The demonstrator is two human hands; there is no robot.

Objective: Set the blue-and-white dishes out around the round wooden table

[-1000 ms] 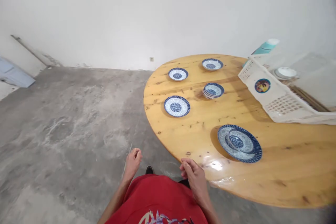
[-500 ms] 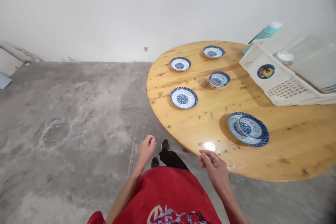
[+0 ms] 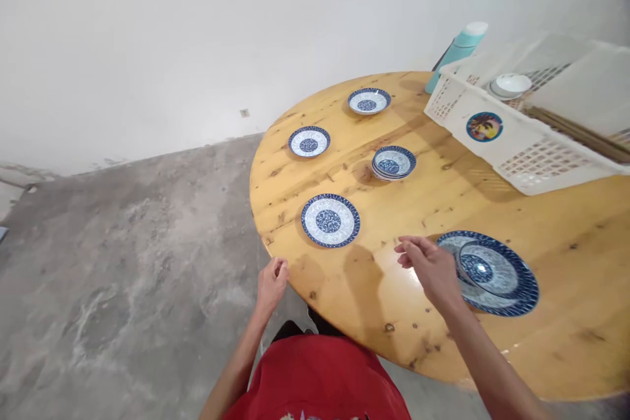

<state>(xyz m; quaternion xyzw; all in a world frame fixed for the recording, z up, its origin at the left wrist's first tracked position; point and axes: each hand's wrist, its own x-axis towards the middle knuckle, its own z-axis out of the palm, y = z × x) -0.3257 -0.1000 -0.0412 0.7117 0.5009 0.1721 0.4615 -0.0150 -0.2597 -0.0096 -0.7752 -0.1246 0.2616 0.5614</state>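
My right hand (image 3: 430, 269) reaches over the round wooden table, fingers loosely extended and nothing in them. Just beside and partly behind it lies a blue-and-white plate (image 3: 528, 289) with a matching bowl (image 3: 495, 266) on it. At the table's near left edge hangs my left hand (image 3: 272, 282), its fingers curled and visibly holding nothing. The nearest dish to that hand is another blue-and-white plate (image 3: 331, 220). A small stack of patterned bowls (image 3: 394, 163) stands mid-table. Two more patterned dishes sit farther back, one at the left (image 3: 309, 142) and one behind it (image 3: 369, 101).
A white plastic basket (image 3: 514, 144) stands at the right, with white bowls (image 3: 512, 84) and brown sticks inside. A turquoise bottle (image 3: 457, 52) leans in view behind it. The wooden table (image 3: 275, 210) has a curved edge; a white wall rises beyond.
My view has shifted closer to the table. My right hand has moved forward from the edge to above the tabletop, near the plate with the bowl. The left hand is now at the edge.
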